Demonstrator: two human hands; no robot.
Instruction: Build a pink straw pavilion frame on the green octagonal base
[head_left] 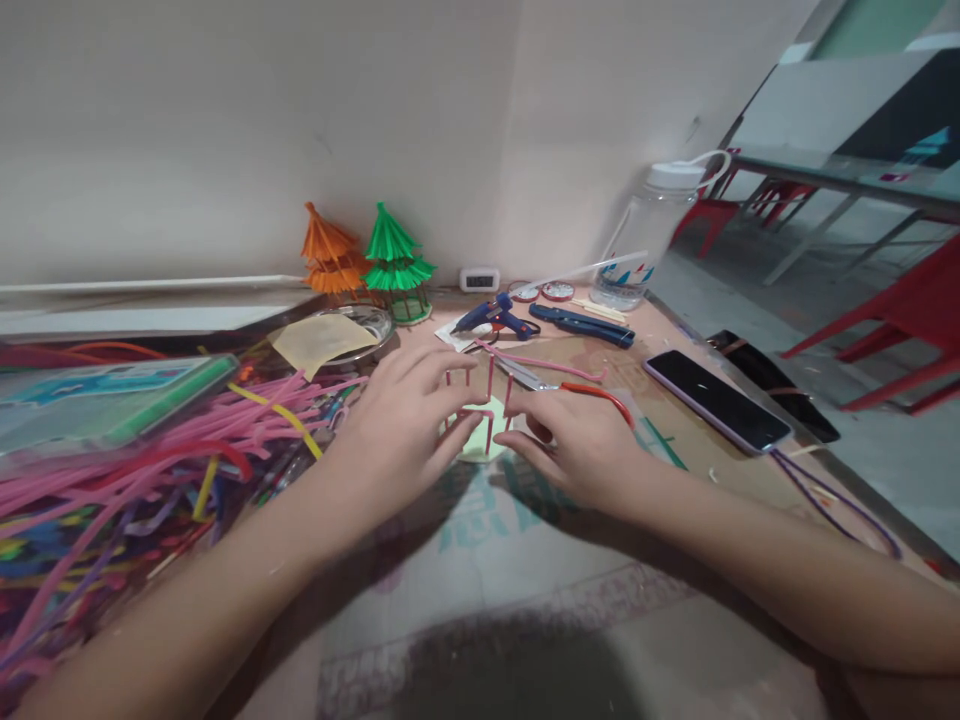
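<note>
My left hand (401, 420) and my right hand (577, 445) meet over a small pale green paper disc (480, 450) with several short pink straw posts (491, 395) standing upright on it. Both hands' fingers curl in and pinch at the posts from either side. The disc rests on a printed cardboard sheet (525, 560) covering the table. Red-handled scissors (570, 385) lie just behind my right hand.
A heap of coloured straws (142, 470) fills the left side. At the back stand an orange (330, 252) and a green paper pagoda (396, 262), a blue glue gun (495, 318), a blue knife (585, 324) and a water bottle (645, 240). Two phones (716, 400) lie right.
</note>
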